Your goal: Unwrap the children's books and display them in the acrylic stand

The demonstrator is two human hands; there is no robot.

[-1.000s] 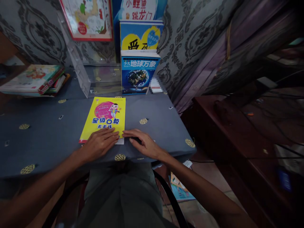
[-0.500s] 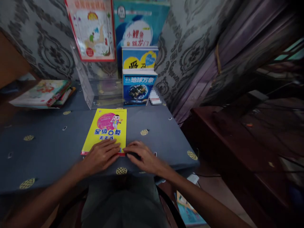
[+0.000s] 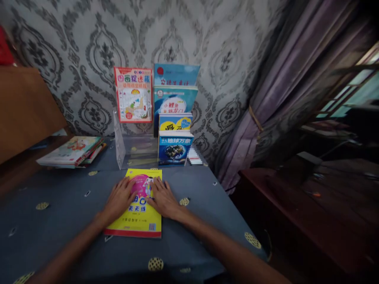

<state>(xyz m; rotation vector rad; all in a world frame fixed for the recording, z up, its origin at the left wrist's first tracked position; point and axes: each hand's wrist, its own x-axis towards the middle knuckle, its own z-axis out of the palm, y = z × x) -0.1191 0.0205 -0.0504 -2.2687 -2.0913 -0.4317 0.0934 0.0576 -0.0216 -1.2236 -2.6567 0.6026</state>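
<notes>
A yellow workbook [image 3: 142, 225] with a red bottom edge lies flat on the cloth-covered table. My left hand [image 3: 120, 198] rests over its left side, fingers spread across the cover. On its right side lies my right hand [image 3: 163, 197], fingers apart over the printed cartoon figure. Just beyond the workbook stands a clear stepped book rack [image 3: 139, 156]. It bears a red-bordered picture book [image 3: 135, 98] on the left and, on the right, a column of books with a blue globe-cover book [image 3: 174, 152] in front.
Stacked books [image 3: 71, 150] lie at the table's back left, near a brown panel [image 3: 26, 106]. A white item [image 3: 194, 157] sits right of the rack. A purple curtain [image 3: 260, 94] hangs at the right, above dark red furniture [image 3: 281, 213].
Both hands have moved from the workbook's near edge up onto its cover. The view has tilted up, showing more wall and the whole rack.
</notes>
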